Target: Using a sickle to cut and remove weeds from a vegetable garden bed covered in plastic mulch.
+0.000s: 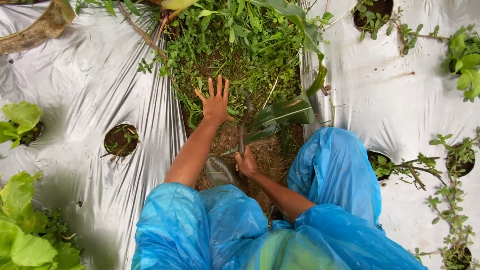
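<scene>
A crinkled blue plastic raincoat covers the person's knees and sleeves nearest the lens; beyond it lies a furrow of bare brown soil running into a thick mat of green weeds; silver plastic mulch sheeting flanks it on both sides, cut with round planting holes and holding leafy seedlings; the left hand is spread flat, fingers splayed, over the weeds; the right hand is wrapped tight around a dark slim tool handle standing upright in the soil, beside a long drooping green leaf.
</scene>
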